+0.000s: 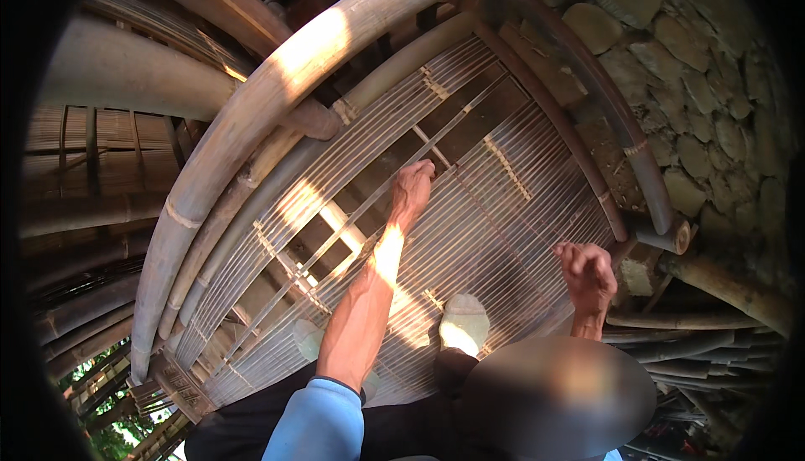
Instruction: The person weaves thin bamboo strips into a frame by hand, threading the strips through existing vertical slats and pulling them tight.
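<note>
A frame of thin, parallel bamboo slats [537, 167] stretches beneath both my hands, with wide gaps between slats along its middle. My left hand [412, 188] is closed, its fingers curled down at the edge of a gap beside a crosspiece [432, 144]. Whatever lies inside those fingers is hidden. Over the right side of the slats, my right hand [587, 272] is raised with thumb and fingers pinched together. Anything in that pinch is too small to make out. A thin dark reddish line [490, 218] crosses the slats between the hands.
A thick curved bamboo pole [251, 100] borders the left and far side. Darker poles [625, 117] edge the right, before a stone wall [671, 58]. My pale shoe [464, 324] rests on the slats. Bamboo poles [696, 348] are stacked at right. A blurred oval [562, 398] covers the lower right.
</note>
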The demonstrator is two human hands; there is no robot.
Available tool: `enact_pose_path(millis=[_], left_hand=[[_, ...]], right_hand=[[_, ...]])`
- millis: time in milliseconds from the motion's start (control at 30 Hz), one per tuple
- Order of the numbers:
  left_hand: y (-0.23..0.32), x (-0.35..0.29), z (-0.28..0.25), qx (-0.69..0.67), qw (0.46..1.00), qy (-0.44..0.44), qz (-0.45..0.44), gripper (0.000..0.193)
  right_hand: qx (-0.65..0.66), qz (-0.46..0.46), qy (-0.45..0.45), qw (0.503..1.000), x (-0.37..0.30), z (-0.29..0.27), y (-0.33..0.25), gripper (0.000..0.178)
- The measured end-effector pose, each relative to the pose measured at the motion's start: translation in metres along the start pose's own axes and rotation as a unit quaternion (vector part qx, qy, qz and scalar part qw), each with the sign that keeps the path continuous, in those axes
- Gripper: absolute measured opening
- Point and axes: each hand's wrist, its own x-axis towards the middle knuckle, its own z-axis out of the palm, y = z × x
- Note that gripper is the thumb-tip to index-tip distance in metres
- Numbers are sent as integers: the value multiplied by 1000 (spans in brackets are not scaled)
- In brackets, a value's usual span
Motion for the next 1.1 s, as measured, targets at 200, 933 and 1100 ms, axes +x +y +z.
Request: enact_pose_path(millis=[200, 933, 1100], left_hand=[[1, -5, 6, -107, 993, 17, 37, 34], [8, -14, 2, 15, 998, -15, 59, 51], [10, -16, 2, 50, 997, -25, 61, 37]], right_hand=[[57, -66, 19, 996, -6, 9, -33, 43], [-810, 409, 344, 242, -291, -261, -34, 76], [-479, 564, 153, 655, -302, -242, -26, 41]])
